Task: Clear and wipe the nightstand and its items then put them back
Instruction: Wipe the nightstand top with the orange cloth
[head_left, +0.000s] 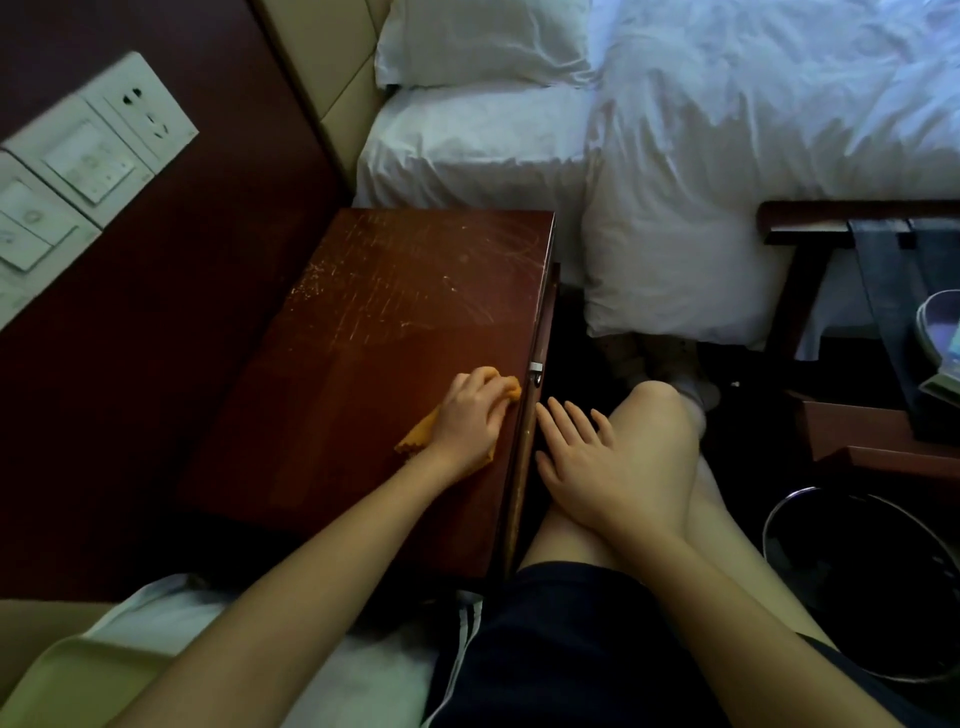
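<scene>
The dark red-brown wooden nightstand (374, 312) fills the middle of the view, its top scratched and bare of items. My left hand (470, 415) presses an orange cloth (418, 439) flat on the top, near its right edge. The cloth shows on both sides of the hand. My right hand (587, 462) rests open on my bare knee, just right of the nightstand's edge, holding nothing.
A bed with white sheets (701, 130) and a pillow lies beyond the nightstand. Wall switches and a socket (83, 156) are at the left. A pale tray (78, 680) sits at bottom left. A round bin (862, 577) and a dark wooden rack (883, 322) stand at right.
</scene>
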